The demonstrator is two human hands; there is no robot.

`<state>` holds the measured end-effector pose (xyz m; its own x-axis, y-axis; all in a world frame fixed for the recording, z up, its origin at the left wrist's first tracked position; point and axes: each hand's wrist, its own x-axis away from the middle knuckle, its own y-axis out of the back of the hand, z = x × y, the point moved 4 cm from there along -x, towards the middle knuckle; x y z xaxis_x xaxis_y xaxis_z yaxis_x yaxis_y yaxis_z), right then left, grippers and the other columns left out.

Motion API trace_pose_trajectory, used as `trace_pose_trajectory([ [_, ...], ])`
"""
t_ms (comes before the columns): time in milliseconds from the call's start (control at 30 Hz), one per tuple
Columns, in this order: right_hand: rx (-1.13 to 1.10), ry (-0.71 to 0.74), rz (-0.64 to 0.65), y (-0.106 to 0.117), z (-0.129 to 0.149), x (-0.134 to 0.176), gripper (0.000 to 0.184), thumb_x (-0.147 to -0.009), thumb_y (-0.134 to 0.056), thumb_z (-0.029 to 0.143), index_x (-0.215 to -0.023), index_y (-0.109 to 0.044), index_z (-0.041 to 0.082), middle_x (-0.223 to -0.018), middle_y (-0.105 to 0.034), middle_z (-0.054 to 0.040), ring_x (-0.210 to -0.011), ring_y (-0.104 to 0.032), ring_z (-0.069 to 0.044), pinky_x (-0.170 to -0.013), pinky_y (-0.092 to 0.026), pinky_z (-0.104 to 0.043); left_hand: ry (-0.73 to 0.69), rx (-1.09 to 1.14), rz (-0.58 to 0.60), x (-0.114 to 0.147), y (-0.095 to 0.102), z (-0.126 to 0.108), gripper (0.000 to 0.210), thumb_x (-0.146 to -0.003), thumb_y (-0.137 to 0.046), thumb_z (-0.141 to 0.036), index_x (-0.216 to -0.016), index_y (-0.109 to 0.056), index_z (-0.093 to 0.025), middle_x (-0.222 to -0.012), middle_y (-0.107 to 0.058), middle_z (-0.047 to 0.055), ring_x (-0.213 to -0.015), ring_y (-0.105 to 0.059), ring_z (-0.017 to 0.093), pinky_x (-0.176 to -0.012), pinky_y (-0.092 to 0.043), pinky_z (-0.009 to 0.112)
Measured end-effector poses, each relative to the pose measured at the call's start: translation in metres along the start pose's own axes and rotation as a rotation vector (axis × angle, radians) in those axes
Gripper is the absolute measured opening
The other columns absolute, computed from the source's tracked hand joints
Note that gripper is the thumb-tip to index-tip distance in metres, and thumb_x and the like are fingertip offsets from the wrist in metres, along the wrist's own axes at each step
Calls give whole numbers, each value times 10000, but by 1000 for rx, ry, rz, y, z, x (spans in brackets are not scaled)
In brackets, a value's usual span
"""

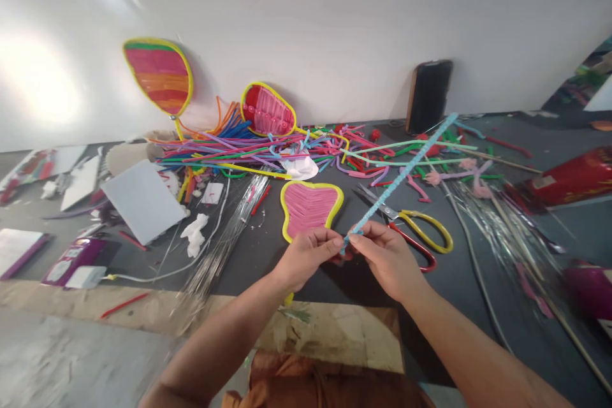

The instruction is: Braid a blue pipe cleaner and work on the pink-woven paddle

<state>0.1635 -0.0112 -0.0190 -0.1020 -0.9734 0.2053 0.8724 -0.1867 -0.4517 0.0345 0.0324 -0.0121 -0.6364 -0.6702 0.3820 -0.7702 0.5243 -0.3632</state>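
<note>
Left fingers [331, 247] and right fingers [367, 246] pinch the light-blue pipe cleaner [404, 174] near its lower end; we observe its length slanting up, rightward beyond them, scissors [391, 212] just past the right fingers.

Toward 6 o'clock, part of the pink panel [310, 209] is hidden by the left hand [305, 258]. A red container [576, 176] at 3 o'clock and a blurred purple container [591, 290] at 4 are cut off.
</note>
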Motion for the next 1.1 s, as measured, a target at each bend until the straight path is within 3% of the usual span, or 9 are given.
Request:
trace_pose_trajectory([
  [133, -127, -43, 50, -8, 7, 2, 194, -729, -745, 332, -710, -619, 186, -619, -603, 16, -547, -525, -110, -534, -441, -267, 88, 134, 118, 3, -4, 1, 360, -683, -772, -420, -829, -686, -102, -755, -712, 80, -729, -667, 153, -696, -485, 250],
  [333, -164, -95, 131, -11, 11, 5, 189, -732, -743, 325, -775, -624, 185, -613, -571, 22, -538, -536, -119, -498, -472, -274, 80, 158, 242, 3, -7, 8, 299, -682, -786, -380, -761, -687, -110, -718, -716, 66, -708, -672, 140, -699, -489, 237],
  [500, -144, -94, 172, -11, 11, 7, 193, -737, -739, 336, -753, -622, 184, -619, -565, 20, -512, -525, -107, -479, -449, -257, 40, 80, 235, 3, -8, 7, 329, -668, -784, -424, -680, -664, -118, -654, -690, 43, -693, -651, 137, -710, -484, 248],
  [633, -93, -111, 162, -7, 8, 6, 178, -736, -739, 329, -770, -633, 191, -647, -570, 16, -557, -532, -123, -521, -446, -277, 59, -100, 281, 4, -9, -4, 397, -674, -751, -498, -741, -694, -110, -720, -698, 63, -720, -621, 136, -725, -467, 256],
  [733, 6, -60, 127, -1, 4, 3, 149, -738, -740, 309, -769, -648, 196, -687, -596, 13, -646, -541, -122, -615, -437, -266, -27, -223, 180, 2, -4, -15, 437, -679, -720, -540, -745, -687, -109, -712, -670, 44, -692, -577, 110, -676, -434, 232],
  [833, 105, -5, 98, 3, 2, 1, 137, -747, -732, 319, -761, -664, 202, -728, -607, 18, -706, -527, -113, -682, -416, -250, -43, -232, 53, 2, 0, -15, 386, -624, -786, -455, -750, -644, -119, -670, -624, 0, -618, -538, 82, -596, -400, 211],
  [1100, 297, 46, 106, -3, 12, 2, 180, -784, -677, 363, -737, -652, 191, -722, -574, 10, -708, -488, -126, -668, -393, -259, -85, -280, -79, 3, 3, -6, 285, -643, -773, -351, -700, -603, -129, -586, -589, -25, -527, -494, 64, -513, -354, 192],
])
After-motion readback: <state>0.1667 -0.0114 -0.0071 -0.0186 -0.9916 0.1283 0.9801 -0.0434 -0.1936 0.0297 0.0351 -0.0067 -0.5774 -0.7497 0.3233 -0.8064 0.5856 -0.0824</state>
